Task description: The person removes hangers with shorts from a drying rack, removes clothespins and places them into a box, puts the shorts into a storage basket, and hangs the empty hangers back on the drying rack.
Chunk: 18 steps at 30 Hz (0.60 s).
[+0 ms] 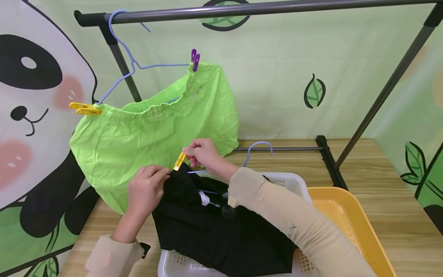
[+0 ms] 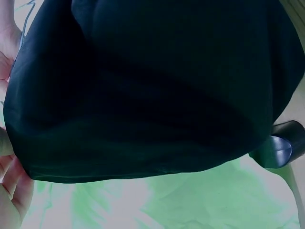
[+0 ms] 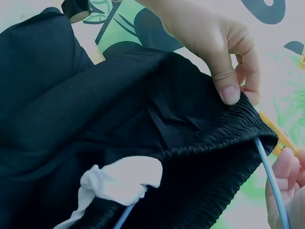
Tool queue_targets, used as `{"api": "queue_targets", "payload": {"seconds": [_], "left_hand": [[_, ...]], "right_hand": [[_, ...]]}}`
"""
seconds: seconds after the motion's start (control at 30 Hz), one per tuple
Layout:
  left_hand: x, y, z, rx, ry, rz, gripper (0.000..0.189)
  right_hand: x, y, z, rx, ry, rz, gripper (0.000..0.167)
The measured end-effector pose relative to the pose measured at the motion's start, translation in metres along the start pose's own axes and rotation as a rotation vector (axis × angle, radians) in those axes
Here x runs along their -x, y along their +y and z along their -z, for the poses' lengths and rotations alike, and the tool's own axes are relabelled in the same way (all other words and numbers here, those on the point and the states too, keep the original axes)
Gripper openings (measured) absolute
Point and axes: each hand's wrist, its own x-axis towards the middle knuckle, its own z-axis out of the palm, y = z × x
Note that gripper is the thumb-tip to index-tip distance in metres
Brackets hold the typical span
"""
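A pair of black elastic-waist shorts [image 1: 214,234] with a white drawstring [image 3: 125,179] lies over the basket. The blue wire of a hanger [image 3: 270,176] runs inside their waistband. My left hand [image 1: 147,188] pinches the corner of this waistband between thumb and fingers, plainly seen in the right wrist view. Between thumb and fingers, my right hand [image 1: 204,154] grips a yellow clothespin [image 1: 180,161], its tip right at that same waistband corner. In the left wrist view the black cloth fills most of the frame, with left fingers [image 2: 19,191] at its edge.
Green shorts [image 1: 149,138] hang behind from a blue hanger [image 1: 133,63] with yellow [image 1: 85,109] and purple [image 1: 195,60] clothespins. A dark metal rack [image 1: 259,7] spans overhead. Beneath the black shorts sits a white basket [image 1: 288,180], beside a yellow tray [image 1: 363,231].
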Motion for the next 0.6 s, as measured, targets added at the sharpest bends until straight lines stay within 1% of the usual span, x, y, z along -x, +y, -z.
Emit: {"api": "queue_targets", "payload": {"seconds": [0.17,0.23,0.3,0.33,0.4,0.5,0.6], "left_hand": [[0.006,-0.003,0.001,0.012,0.032,0.001,0.008],[0.007,-0.004,0.002,0.011,0.046,0.004,0.009],[0.006,-0.004,0.004,-0.001,0.048,0.001,0.009],[0.005,-0.005,0.004,-0.007,0.034,0.004,0.008],[0.004,-0.004,0.004,-0.012,0.026,-0.001,0.008],[0.004,-0.004,0.004,-0.014,0.007,-0.002,0.007],[0.004,-0.003,0.003,-0.001,0.013,0.007,0.008]], "right_hand": [[-0.004,-0.007,0.014,-0.086,0.096,0.012,0.013],[-0.005,-0.011,0.019,-0.097,0.11,0.021,0.013],[-0.004,-0.013,0.021,-0.09,0.097,0.025,0.014],[-0.003,-0.013,0.021,-0.093,0.089,0.028,0.014],[-0.002,-0.014,0.021,-0.1,0.075,0.022,0.014],[0.0,-0.014,0.022,-0.107,0.058,0.0,0.014],[0.001,-0.013,0.023,-0.108,0.035,-0.027,0.018]]}}
